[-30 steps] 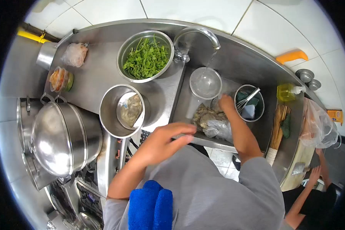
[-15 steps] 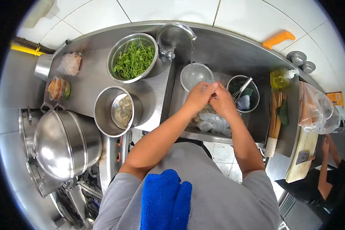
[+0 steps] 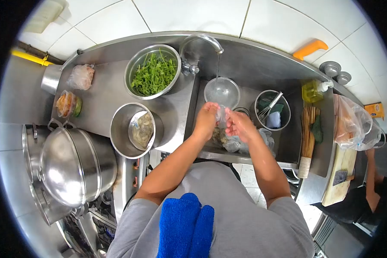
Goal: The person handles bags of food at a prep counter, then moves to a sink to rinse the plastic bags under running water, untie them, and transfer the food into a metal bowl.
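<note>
Over the sink [image 3: 284,148], my left hand [image 3: 206,121] and my right hand [image 3: 241,125] pinch a thin see-through plastic bag [image 3: 221,115] stretched between them. Just beyond my fingers, a bowl [image 3: 234,88] stands under the running tap [image 3: 208,39], with water falling into it. Below my hands on the sink floor lie crumpled plastic bags [image 3: 233,144] beside something brownish, partly hidden by my hands. Right of my right hand, a round container [image 3: 259,118] holds a whisk [image 3: 271,104] and a sponge-like cloth.
Left of the sink stand a bowl of green herbs [image 3: 155,75] and a deep pot [image 3: 116,135] with a bagged food inside. A large lidded steamer [image 3: 66,165] is at lower left. Right are a bamboo brush [image 3: 307,135], a soap bottle [image 3: 312,91] and another person's arm [image 3: 371,185].
My hands, close together before, have moved apart and slightly nearer me, and the plastic bag now shows between them. The other person's arm at the right has shifted.
</note>
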A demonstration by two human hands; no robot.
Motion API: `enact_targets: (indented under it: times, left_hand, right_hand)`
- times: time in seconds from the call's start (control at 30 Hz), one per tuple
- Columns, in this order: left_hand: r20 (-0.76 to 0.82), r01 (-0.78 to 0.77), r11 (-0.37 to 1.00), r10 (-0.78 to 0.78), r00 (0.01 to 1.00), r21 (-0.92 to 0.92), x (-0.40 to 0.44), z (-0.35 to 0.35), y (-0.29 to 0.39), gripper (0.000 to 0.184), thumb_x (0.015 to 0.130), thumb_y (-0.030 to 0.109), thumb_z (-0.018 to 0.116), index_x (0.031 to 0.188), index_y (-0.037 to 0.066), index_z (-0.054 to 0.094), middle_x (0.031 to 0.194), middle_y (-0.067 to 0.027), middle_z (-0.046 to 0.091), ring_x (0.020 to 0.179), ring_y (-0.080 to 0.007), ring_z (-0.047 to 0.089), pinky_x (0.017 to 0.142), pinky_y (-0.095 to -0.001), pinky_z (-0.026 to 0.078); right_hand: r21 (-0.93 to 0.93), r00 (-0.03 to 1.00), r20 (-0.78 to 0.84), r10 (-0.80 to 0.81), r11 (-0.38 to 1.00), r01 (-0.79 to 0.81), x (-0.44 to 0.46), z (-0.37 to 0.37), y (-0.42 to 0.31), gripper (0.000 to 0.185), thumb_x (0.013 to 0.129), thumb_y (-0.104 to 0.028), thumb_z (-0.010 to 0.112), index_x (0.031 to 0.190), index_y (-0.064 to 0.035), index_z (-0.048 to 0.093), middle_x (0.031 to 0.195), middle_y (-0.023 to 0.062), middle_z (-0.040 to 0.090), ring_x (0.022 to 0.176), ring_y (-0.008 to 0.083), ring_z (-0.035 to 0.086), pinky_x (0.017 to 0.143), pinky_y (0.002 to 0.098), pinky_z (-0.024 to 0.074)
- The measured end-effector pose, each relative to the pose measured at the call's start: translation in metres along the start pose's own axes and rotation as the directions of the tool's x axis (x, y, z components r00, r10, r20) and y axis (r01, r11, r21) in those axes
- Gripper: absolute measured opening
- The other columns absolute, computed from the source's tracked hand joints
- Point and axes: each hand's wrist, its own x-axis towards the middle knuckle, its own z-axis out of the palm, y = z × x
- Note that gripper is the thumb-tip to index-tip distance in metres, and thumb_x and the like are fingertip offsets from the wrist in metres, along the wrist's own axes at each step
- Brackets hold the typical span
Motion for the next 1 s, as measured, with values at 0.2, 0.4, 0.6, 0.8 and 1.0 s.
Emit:
enact_targets:
  times: [0.2, 0.4, 0.6, 0.8, 1.0]
  left_hand:
    - [0.057, -0.205, 0.957, 0.197, 0.979, 0.207, 0.008, -0.004, 0.013, 0.016, 0.091, 0.026, 0.053, 0.092, 0.009, 0.052, 0.072, 0.0015, 0.052, 0.056, -0.0064, 0.045, 0.045, -0.0219, 0.036]
    - [0.235, -0.096, 0.951, 0.025, 0.972, 0.295, 0.005, -0.019, 0.046, 0.020, 0.091, 0.026, 0.054, 0.095, 0.008, 0.058, 0.079, -0.0003, 0.057, 0.063, -0.0077, 0.051, 0.049, -0.0217, 0.041]
    - [0.175, -0.055, 0.995, 0.069, 0.982, -0.087, 0.013, -0.008, 0.059, 0.019, 0.093, 0.022, 0.048, 0.097, 0.007, 0.058, 0.090, -0.0018, 0.059, 0.087, -0.0129, 0.055, 0.073, -0.0293, 0.049]
    - [0.149, 0.062, 0.865, 0.014, 0.989, -0.497, 0.048, -0.006, 0.066, 0.016, 0.094, 0.016, 0.044, 0.099, 0.007, 0.057, 0.092, -0.0050, 0.060, 0.089, -0.0171, 0.057, 0.075, -0.0301, 0.047]
    - [0.027, 0.015, 0.909, -0.004, 1.000, -0.417, 0.044, 0.014, 0.065, 0.019, 0.093, 0.021, 0.049, 0.088, 0.005, 0.057, 0.082, -0.0055, 0.058, 0.072, -0.0151, 0.056, 0.061, -0.0287, 0.046]
  right_hand:
    - [0.102, 0.949, -0.112, -0.296, 0.946, 0.307, 0.020, 0.020, -0.003, 0.017, 0.083, -0.019, 0.060, 0.094, -0.0090, 0.051, 0.078, 0.0014, 0.052, 0.069, 0.0129, 0.055, 0.061, 0.0278, 0.0480]
    - [0.360, 0.847, -0.301, -0.438, 0.770, 0.526, 0.023, 0.041, -0.039, 0.017, 0.082, -0.011, 0.054, 0.099, -0.0080, 0.050, 0.082, 0.0021, 0.053, 0.076, 0.0140, 0.053, 0.064, 0.0305, 0.0463]
    - [0.666, 0.934, -0.203, -0.292, 0.659, 0.351, 0.053, 0.021, -0.041, 0.021, 0.085, -0.015, 0.054, 0.104, -0.0076, 0.052, 0.074, 0.0022, 0.052, 0.059, 0.0119, 0.048, 0.050, 0.0248, 0.0403]
    - [0.192, 0.865, -0.236, -0.443, 0.851, 0.489, 0.038, 0.018, -0.066, 0.021, 0.087, -0.023, 0.057, 0.095, -0.0048, 0.052, 0.068, 0.0006, 0.048, 0.042, 0.0091, 0.040, 0.039, 0.0237, 0.0328]
    - [0.051, 0.906, -0.313, -0.283, 0.948, 0.314, 0.007, 0.038, -0.052, 0.047, 0.084, -0.053, 0.055, 0.078, -0.0071, 0.051, 0.069, 0.0008, 0.049, 0.045, 0.0104, 0.047, 0.041, 0.0235, 0.0362]
